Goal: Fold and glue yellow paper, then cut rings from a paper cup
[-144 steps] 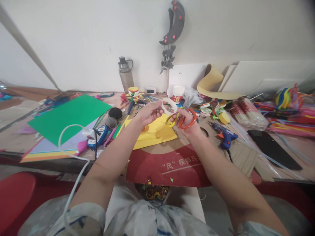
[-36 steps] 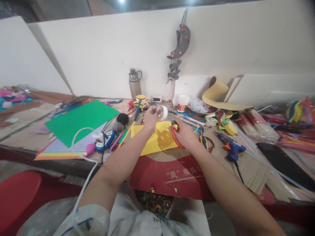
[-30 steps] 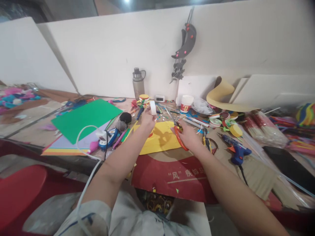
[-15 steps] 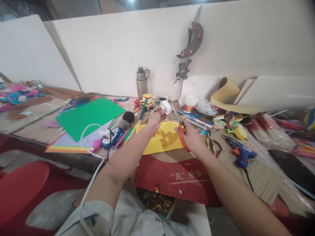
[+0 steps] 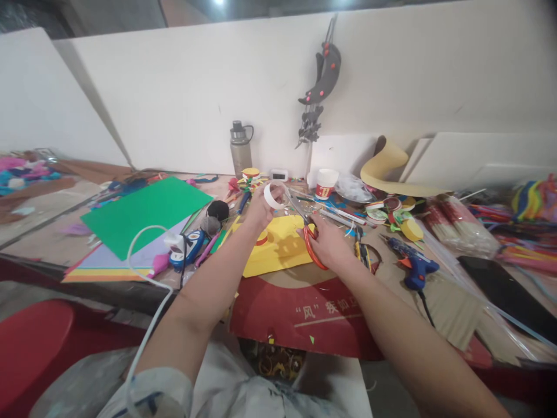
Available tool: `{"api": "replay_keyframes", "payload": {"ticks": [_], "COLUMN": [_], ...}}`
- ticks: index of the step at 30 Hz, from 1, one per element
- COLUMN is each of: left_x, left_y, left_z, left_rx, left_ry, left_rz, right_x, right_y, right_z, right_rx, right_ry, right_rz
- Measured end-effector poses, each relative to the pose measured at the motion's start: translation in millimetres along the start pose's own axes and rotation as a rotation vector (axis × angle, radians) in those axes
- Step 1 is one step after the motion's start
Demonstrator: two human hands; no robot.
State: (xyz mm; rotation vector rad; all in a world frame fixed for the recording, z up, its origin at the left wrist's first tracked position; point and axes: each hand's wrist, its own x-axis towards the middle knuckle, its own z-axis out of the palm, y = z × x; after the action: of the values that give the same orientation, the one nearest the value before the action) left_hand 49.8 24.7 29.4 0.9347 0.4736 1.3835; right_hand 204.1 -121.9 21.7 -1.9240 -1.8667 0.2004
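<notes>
A white paper ring (image 5: 273,199) is pinched in the fingers of my left hand (image 5: 260,210), held up above the work surface. My right hand (image 5: 327,241) grips orange-handled scissors (image 5: 311,247), their blades pointing up and left toward the ring. The blade tips are close to the ring's right side; whether they touch it I cannot tell. Beneath both hands lies a yellow sheet (image 5: 282,255), with a small red and yellow round piece (image 5: 261,238) on it near my left wrist. Under the sheet is a red printed board (image 5: 278,316).
Left lie a green sheet (image 5: 148,212) and a white cable (image 5: 150,325). Behind stand a bottle (image 5: 241,152) and a paper cup (image 5: 325,184). To the right are a blue glue gun (image 5: 415,268), a cutter (image 5: 362,252), a black phone (image 5: 507,296) and bundled sticks (image 5: 461,226).
The white ring has turned in my left hand, its opening now facing me more. The scissor blades have come nearer to it. The whole view has shifted slightly.
</notes>
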Motion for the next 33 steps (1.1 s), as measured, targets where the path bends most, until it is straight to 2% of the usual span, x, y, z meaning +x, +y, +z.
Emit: {"api": "replay_keyframes", "payload": {"ticks": [4,10,19,28,33], "left_x": [-4,-9,-14,-15,-15], "left_y": [2,1,1,5,6], "left_z": [4.3,8.6,10.0,14.5,13.6], "left_rx": [0.032,-0.020,-0.026,0.017,0.050], "left_ry": [-0.041,-0.054,-0.134,-0.051,-0.056], "left_rz": [-0.011,-0.113,-0.093,-0.107,-0.008], "right_x": [0,-1,0,2,3], "right_y": [-4,-8,-6,-1,5], "right_z": [-6,-10,-9,-5,-1], "right_rx": [-0.041,-0.080,-0.075,-0.054,-0.046], "right_ry": [-0.033,-0.063,-0.039,-0.019,0.020], "right_rz": [0.030,0.054,0.029,0.004,-0.049]}}
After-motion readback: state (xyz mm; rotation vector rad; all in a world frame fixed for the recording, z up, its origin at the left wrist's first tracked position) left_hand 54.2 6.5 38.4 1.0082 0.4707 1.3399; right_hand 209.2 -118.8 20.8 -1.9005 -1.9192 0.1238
